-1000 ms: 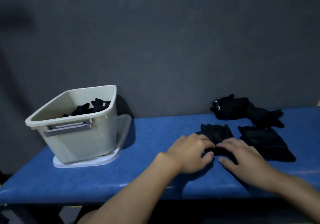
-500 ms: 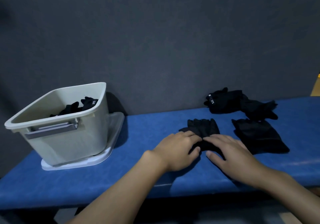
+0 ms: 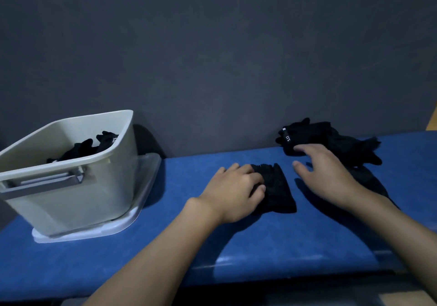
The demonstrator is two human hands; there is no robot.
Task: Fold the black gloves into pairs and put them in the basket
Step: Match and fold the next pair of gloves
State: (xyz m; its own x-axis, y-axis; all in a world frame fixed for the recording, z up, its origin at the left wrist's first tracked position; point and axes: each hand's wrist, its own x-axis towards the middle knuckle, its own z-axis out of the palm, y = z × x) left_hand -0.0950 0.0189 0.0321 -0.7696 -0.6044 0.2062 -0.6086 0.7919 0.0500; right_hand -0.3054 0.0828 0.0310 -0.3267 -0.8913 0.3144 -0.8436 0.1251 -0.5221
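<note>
Dark grey wall (image 3: 212, 57) fills the upper half of the head view, meeting a blue padded bench top (image 3: 184, 246) that runs across the lower frame. At lower left a pale plastic basket (image 3: 71, 194) stands on a white lid (image 3: 134, 218), several black gloves (image 3: 87, 146) showing over its rim, one with a small white label. Centre frame, a folded pair (image 3: 279, 192) lies on the blue surface, well apart from the basket; the left hand (image 3: 234, 192) rests on its left edge, fingers curled over the fabric and the thumb pressed against it. The right hand (image 3: 326, 175), slightly blurred, is at centre right, off the pair, with fingers spread and nothing in its grasp. Its index fingertip reaches the edge of a loose heap of gloves (image 3: 314, 135) against the wall at upper right; whether it touches cannot be told. Another flat glove (image 3: 371, 182) lies partly hidden beneath the right wrist and forearm. A sliver of yellowish object (image 3: 433, 121) shows at the right edge.
</note>
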